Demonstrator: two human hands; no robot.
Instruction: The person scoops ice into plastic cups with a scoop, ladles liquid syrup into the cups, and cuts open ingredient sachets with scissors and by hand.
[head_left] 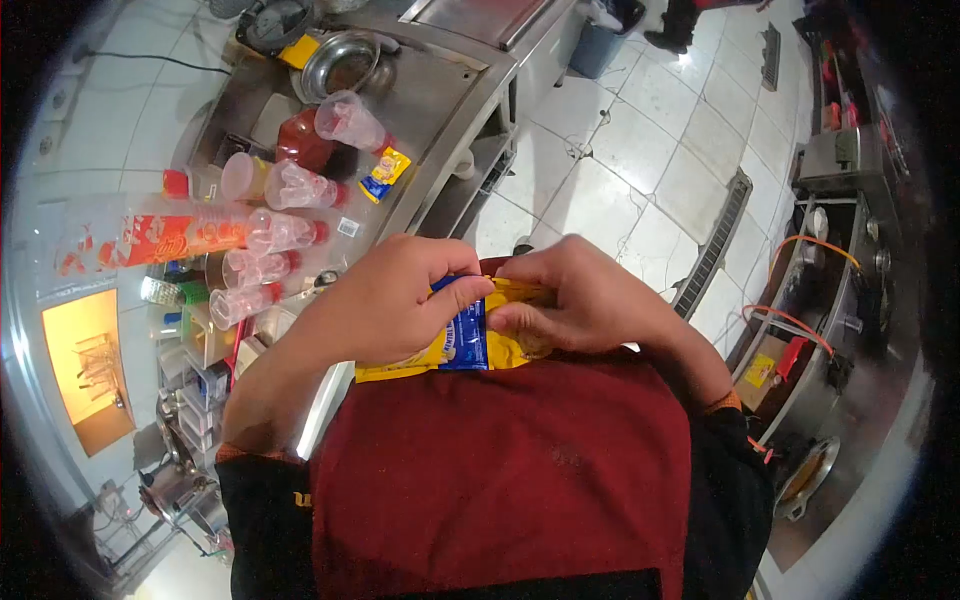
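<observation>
A yellow and blue packet [466, 335] is held in front of the dark red apron. My left hand [410, 297] grips its left part, with the thumb across the front near the top edge. My right hand [562, 297] pinches the packet's right side between thumb and fingers. The two hands are close together at the top of the packet. What is inside the packet cannot be seen. A smaller yellow and blue packet [385, 175] lies on the steel counter beyond my left hand.
Several clear plastic bottles [285, 232] lie on the counter at the left, near a metal bowl [340, 68]. A steel counter [440, 75] runs ahead. Shelves with an orange hose [815, 240] stand at the right. Another person's dark shoe [668, 38] is on the tiled floor.
</observation>
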